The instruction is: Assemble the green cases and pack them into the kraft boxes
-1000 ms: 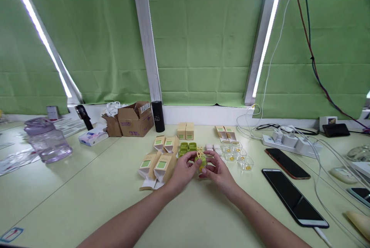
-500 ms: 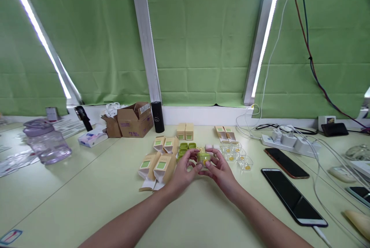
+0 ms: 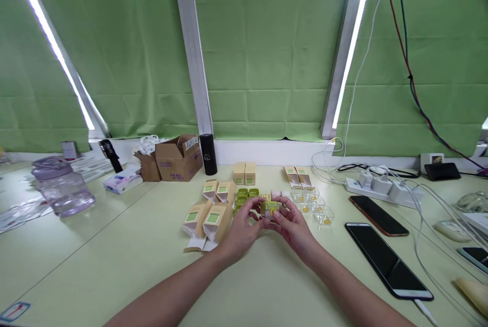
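Between my two hands is a small clear container with a green part and a yellow spot (image 3: 269,208). My left hand (image 3: 247,226) grips it from the left with curled fingers, and my right hand (image 3: 293,223) grips its right side. Just behind my left fingers sit several small green trays (image 3: 242,192). Several clear plastic covers (image 3: 319,206) with yellow spots lie to the right of my right hand. Open kraft paper boxes with green labels (image 3: 213,219) stand left of my left hand. Pale pink pieces (image 3: 281,194) are partly hidden behind my fingers.
Two closed kraft boxes (image 3: 244,172) stand at the back, and two flattened ones (image 3: 299,177) lie right of them. A black cylinder (image 3: 208,154) and a cardboard box (image 3: 178,159) are at back left. Phones (image 3: 387,261), a power strip (image 3: 385,188) and cables occupy the right; a water bottle (image 3: 63,187) stands left.
Both hands keep hold of the small clear container, which has tilted slightly and shifted a little up and to the right. The things on the table have stayed where they were.
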A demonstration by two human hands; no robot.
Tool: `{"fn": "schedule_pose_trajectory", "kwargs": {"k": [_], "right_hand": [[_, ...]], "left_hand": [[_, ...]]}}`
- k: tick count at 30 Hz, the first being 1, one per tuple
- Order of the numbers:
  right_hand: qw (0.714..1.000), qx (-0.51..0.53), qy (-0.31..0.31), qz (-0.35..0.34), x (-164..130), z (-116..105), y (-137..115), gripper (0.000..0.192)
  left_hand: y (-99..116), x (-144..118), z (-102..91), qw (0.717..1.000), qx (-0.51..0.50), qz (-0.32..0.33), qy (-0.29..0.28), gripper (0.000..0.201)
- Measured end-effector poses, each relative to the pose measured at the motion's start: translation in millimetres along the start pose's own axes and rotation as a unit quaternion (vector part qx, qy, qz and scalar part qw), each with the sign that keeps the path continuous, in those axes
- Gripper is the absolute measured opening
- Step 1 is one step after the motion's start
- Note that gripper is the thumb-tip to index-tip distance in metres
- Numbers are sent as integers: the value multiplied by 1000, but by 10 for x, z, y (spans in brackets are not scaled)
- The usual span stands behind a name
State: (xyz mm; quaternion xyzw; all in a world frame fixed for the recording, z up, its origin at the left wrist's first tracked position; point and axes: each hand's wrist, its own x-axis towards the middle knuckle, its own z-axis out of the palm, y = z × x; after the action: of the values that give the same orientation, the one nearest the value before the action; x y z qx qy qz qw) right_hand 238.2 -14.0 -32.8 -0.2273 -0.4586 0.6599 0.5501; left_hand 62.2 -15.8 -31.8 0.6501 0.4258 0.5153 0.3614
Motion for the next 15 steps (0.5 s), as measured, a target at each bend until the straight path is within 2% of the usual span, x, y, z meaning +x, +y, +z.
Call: {"fn": "schedule_pose_trajectory", "kwargs": {"k": [5, 11, 15], "right_hand": [[1000, 5, 0, -6, -2, 4, -23, 54], [998, 51, 3, 22, -14, 51, -1, 56], [994, 98, 12, 35, 22, -34, 42, 51]], "left_hand": [[48, -9, -7, 1000, 13, 6, 8, 49], [68, -34, 3, 1000, 18, 11, 18, 53], [50, -41, 12, 999, -3, 32, 10, 53]]}}
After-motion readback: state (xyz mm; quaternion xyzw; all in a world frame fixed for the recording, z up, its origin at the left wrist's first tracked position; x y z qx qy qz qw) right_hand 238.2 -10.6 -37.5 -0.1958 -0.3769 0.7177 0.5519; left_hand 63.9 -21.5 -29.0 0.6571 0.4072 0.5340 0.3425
